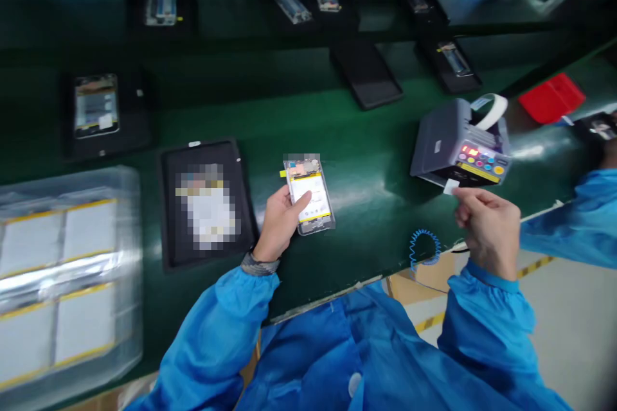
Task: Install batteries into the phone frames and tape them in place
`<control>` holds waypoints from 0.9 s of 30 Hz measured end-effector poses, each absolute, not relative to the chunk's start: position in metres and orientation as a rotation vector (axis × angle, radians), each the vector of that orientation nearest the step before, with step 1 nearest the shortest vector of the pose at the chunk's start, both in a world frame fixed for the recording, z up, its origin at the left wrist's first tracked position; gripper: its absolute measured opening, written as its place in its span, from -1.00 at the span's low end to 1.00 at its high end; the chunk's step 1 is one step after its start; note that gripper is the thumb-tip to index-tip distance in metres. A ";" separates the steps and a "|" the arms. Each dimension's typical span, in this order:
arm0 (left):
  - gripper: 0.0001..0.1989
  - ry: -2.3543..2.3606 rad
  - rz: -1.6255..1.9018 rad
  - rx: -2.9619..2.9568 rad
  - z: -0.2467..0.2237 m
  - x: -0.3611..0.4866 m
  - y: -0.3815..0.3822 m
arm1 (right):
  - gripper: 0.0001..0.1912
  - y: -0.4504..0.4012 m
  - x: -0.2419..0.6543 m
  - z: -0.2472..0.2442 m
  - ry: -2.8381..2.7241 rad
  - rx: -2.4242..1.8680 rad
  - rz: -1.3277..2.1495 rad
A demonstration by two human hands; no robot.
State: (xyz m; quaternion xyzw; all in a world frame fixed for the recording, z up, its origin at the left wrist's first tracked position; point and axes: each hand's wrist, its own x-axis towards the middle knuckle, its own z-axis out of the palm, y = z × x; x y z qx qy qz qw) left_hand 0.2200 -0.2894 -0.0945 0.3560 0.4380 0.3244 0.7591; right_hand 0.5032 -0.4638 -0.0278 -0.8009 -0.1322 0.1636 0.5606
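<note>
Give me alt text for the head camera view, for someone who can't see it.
A left hand holds an opened phone over a green bench, while the right hand pinches a small white piece by a grey machine. Left of the phone lie a black tray and a clear plastic tray of white, yellow-edged packs.

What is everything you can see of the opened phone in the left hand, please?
The opened phone is slim and rectangular, with a shiny frame and its insides showing. A white battery with yellow ends and small print fills the middle; coppery and grey parts sit at the far end. A yellow tab projects at upper left. The left hand holds it battery side up over the green bench, thumb on the battery; whether it touches the bench is unclear.
</note>
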 end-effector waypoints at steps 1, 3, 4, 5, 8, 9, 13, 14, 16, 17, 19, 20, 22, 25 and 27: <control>-0.41 0.945 0.719 0.778 -0.095 0.220 -0.290 | -0.94 -0.462 0.493 -0.030 -0.347 -1.878 0.440; -0.43 0.927 0.744 0.786 -0.097 0.221 -0.290 | -0.86 -0.454 0.465 -0.036 -0.437 -1.870 0.584; -0.43 0.920 0.756 0.791 -0.098 0.221 -0.290 | -0.82 -0.447 0.449 -0.039 -0.489 -1.868 0.675; -0.44 0.916 0.766 0.798 -0.099 0.221 -0.290 | -0.77 -0.439 0.432 -0.043 -0.544 -1.863 0.762; -0.45 0.902 0.791 0.819 -0.103 0.222 -0.291 | -0.65 -0.414 0.387 -0.054 -0.671 -1.808 0.938; -0.46 0.897 0.798 0.825 -0.104 0.222 -0.291 | -0.63 -0.406 0.377 -0.057 -0.698 -1.785 0.968; -0.50 0.892 0.826 0.839 -0.106 0.223 -0.293 | -0.64 -0.387 0.355 -0.069 -0.768 -1.761 1.011; -0.51 0.893 0.833 0.841 -0.107 0.223 -0.293 | -0.64 -0.385 0.353 -0.071 -0.779 -1.768 1.010; -0.52 0.898 0.848 0.845 -0.107 0.223 -0.293 | -0.66 -0.384 0.351 -0.076 -0.796 -1.783 0.997; -0.53 0.899 0.853 0.848 -0.107 0.223 -0.293 | -0.66 -0.384 0.351 -0.078 -0.801 -1.789 0.988; -0.53 0.900 0.859 0.850 -0.108 0.224 -0.293 | -0.67 -0.385 0.350 -0.081 -0.810 -1.794 0.974; -0.53 0.900 0.860 0.849 -0.108 0.224 -0.293 | -0.68 -0.386 0.350 -0.082 -0.813 -1.793 0.969; -0.52 0.899 0.865 0.847 -0.109 0.224 -0.293 | -0.69 -0.386 0.349 -0.084 -0.815 -1.791 0.963; -0.52 0.895 0.869 0.847 -0.110 0.224 -0.293 | -0.71 -0.385 0.349 -0.085 -0.822 -1.799 0.948; -0.52 0.896 0.872 0.846 -0.110 0.224 -0.293 | -0.73 -0.385 0.349 -0.084 -0.833 -1.805 0.932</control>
